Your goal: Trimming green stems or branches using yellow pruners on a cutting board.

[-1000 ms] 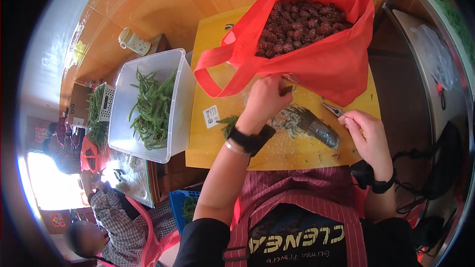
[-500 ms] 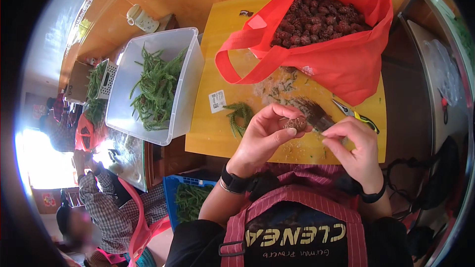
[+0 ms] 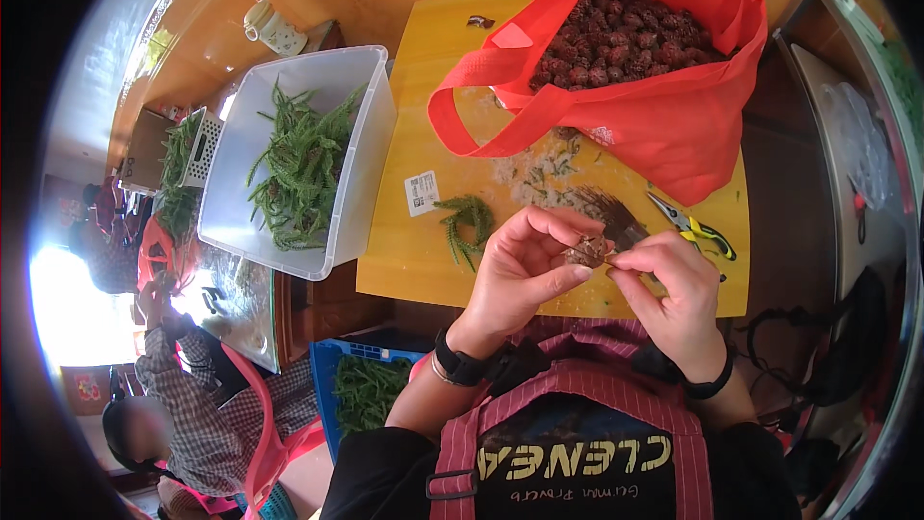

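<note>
A small brown pine cone (image 3: 586, 251) is held between the thumb and fingers of my left hand (image 3: 534, 255), above the near edge of the yellow table (image 3: 404, 260). My right hand (image 3: 669, 289) meets it from the right, thumb and forefinger pinched at the cone's side; whatever is between those fingertips is too small to name. Behind the hands lies a bundle of dark thin wires or bristles (image 3: 616, 217). Pliers with yellow and black handles (image 3: 695, 226) rest to the right of it. Left of my left hand lies a curled green sprig (image 3: 466, 228).
A red bag (image 3: 664, 125) full of pine cones (image 3: 626, 39) stands at the back right. To the left, a clear plastic bin (image 3: 361, 173) holds green sprigs; a blue crate (image 3: 325, 385) with more sits below. A co-worker in a checked shirt (image 3: 207, 424) sits at far left.
My right hand has moved left and now meets the pine cone, where before it was apart. The left hand has turned the cone slightly.
</note>
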A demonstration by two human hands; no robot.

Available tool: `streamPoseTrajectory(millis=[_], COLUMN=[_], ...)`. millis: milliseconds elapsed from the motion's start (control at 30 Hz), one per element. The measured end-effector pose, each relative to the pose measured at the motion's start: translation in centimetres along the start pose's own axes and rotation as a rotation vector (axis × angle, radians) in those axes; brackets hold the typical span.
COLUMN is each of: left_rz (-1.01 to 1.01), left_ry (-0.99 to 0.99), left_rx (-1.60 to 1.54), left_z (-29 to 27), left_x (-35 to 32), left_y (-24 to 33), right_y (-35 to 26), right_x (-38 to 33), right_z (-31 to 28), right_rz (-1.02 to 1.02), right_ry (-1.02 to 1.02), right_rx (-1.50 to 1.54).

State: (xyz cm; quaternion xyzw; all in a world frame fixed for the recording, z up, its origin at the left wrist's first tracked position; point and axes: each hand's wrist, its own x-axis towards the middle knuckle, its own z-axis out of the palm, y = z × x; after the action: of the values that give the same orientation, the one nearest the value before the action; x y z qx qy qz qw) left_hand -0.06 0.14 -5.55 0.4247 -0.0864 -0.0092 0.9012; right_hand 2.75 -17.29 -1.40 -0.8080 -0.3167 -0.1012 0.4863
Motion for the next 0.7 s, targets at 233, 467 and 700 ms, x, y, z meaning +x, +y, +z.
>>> streamPoseTrajectory(millis=[233, 467, 700], left_rz=[-0.022, 0.056, 0.080], left_ry=[0.031, -0.039, -0.036], left_rx=[0.134, 0.200, 0.084], left_z=[0.8, 1.0, 0.7], left_x=[-0.3, 0.0, 0.3], left_y=[0.5, 0.2, -0.2], right_y=[0.2, 0.0, -0.6], right_x=[0.1, -0.1, 0.0], right_z=[0.4, 0.5, 0.4], right_rz=[-0.044, 0.009, 0.032], right_ry=[0.070, 0.083, 0.063], right_rx=[-0.046, -0.016, 0.009])
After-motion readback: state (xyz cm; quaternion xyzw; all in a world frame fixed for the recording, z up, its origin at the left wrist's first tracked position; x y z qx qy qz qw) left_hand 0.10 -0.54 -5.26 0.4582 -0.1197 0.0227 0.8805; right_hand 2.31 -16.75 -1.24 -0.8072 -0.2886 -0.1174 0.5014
